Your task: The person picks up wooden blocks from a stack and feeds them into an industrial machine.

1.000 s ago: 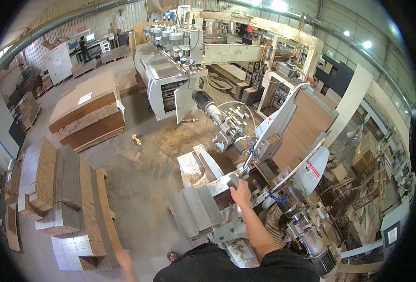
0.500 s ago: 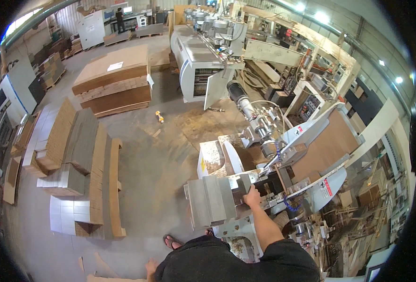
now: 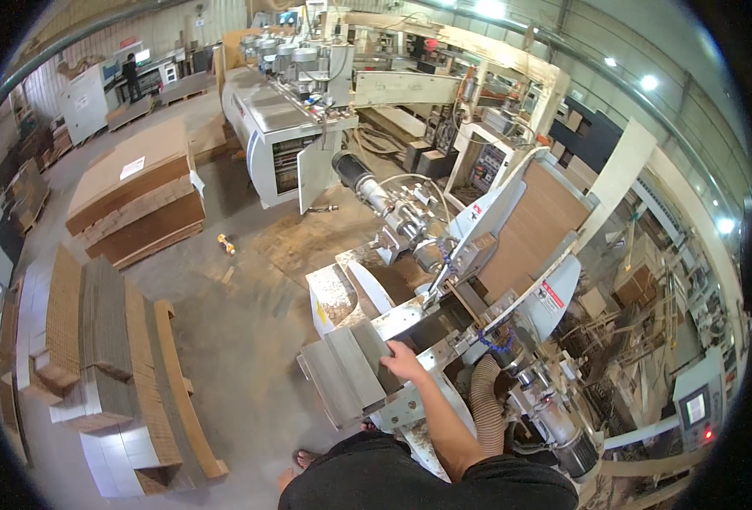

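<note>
My right hand (image 3: 403, 361) reaches forward to the right edge of several grey boards (image 3: 346, 370). Its fingers bend over the edge of the nearest board, and their tips are partly hidden. These boards lie side by side, slightly tilted, on the infeed end of a woodworking machine (image 3: 376, 297). Just beyond the hand is the dark gap of the machine, with a brown panel (image 3: 536, 217) between its pale side plates. My left hand (image 3: 286, 479) shows only as a sliver at the lower edge, beside my dark clothing; its fingers are hidden.
Stacked grey and brown boards (image 3: 108, 340) stand on the left. Farther back are a large panel stack (image 3: 138, 183) and a white machine (image 3: 278, 127). A yellow tool (image 3: 226, 245) lies on the floor. At right are a ribbed hose (image 3: 485, 404), motor (image 3: 576, 450) and control panel (image 3: 697, 412).
The view has swung right, bringing the control panel and lower motor into sight. My right hand has drawn back slightly from the machine's gap, staying at the grey boards. Less of my left hand shows.
</note>
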